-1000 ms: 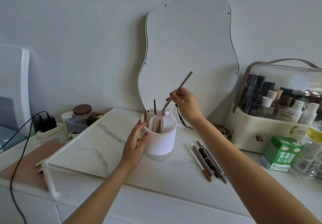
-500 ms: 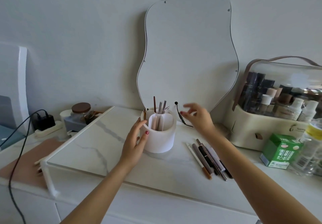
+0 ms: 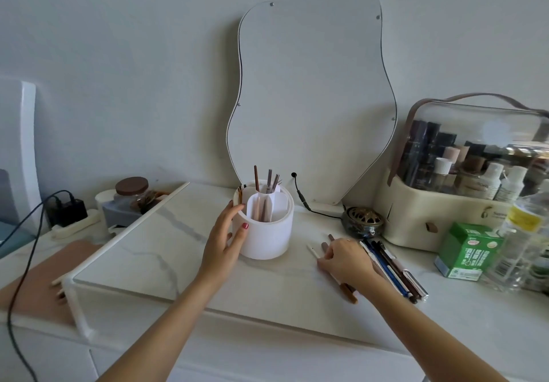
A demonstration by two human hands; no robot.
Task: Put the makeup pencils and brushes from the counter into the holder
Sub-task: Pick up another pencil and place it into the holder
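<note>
Your left hand (image 3: 223, 240) cups the left wall of the white holder (image 3: 267, 233), fingers spread and pressed flat against it, thumb near the rim. The holder stands upright on the marble counter (image 3: 154, 251), before the wavy mirror (image 3: 312, 93); several pencils and brushes (image 3: 269, 181) stand in its compartments. Your right hand (image 3: 346, 260) lies palm down on the counter over the loose makeup pencils (image 3: 392, 268), fingers curled upon the leftmost ones; whether any is actually gripped cannot be told. The remaining pencils lie side by side just right of that hand, near a brass burner (image 3: 364, 221) and green box (image 3: 466, 251).
</note>
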